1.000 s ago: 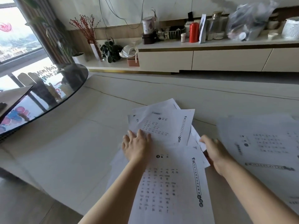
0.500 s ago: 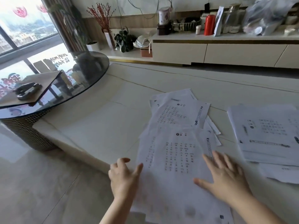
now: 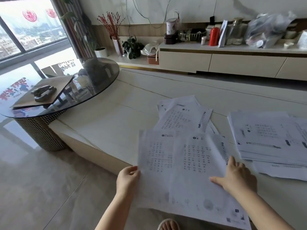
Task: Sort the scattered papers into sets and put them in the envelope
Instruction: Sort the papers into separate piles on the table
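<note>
two hands lifting printed sheets at the near edge of the low table [image 3: 106, 123].
left hand [image 3: 127, 177] pinches the left sheet [image 3: 154, 163]; right hand [image 3: 239, 176], fingers spread, rests on the right sheet [image 3: 196, 171]; a sorted stack [image 3: 265, 135] lies right, the brown envelope [image 3: 43, 92] far left.

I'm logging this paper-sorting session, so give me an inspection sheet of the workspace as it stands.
Surface: low pale table, partly bare.
Job's things: two printed sheets lifted at the near edge; loose sheets behind; stack of papers to the right; brown envelope on the round glass table, with a stapler on it.
Clutter: nothing seen on the pale table.
Grippers: left hand pinches the left sheet's edge; right hand rests spread on the right sheet.
Cables: wires on the back wall.
Surroundings: sideboard crowded with containers, potted plant, window.
</note>
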### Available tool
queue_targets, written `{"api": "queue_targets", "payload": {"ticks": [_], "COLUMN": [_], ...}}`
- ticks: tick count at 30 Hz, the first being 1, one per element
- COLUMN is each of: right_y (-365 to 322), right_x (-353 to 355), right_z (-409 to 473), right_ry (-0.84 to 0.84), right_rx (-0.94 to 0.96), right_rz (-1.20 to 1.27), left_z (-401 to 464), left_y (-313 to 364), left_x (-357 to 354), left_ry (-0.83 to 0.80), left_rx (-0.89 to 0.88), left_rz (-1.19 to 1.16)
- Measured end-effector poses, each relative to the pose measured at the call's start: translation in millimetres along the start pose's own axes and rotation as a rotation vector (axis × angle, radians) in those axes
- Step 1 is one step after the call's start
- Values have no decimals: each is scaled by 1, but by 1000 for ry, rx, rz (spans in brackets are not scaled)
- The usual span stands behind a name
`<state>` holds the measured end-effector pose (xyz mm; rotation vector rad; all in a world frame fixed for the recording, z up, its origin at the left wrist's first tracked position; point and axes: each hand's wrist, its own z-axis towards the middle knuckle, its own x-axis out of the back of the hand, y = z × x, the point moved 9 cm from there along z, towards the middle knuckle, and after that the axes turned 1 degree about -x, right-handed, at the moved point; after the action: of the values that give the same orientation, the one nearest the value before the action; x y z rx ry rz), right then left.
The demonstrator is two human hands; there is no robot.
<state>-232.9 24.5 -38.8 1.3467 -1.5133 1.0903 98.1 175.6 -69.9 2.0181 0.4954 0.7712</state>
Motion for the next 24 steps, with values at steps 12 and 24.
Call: {"api": "queue_targets", "payload": {"ticks": [12,24], "right_y": [-8,-10], "right_x": [-12,10], "right_z": [17,16], "right_ry": [-92,90], "right_rx": [30,201], "right_rz": [493,837], "left_z": [21,14], "left_y": [-26,72], "left_x": [6,99], "left_ry": [-37,499], "left_rx": [119,-301], "left_rz": [48,43]}}
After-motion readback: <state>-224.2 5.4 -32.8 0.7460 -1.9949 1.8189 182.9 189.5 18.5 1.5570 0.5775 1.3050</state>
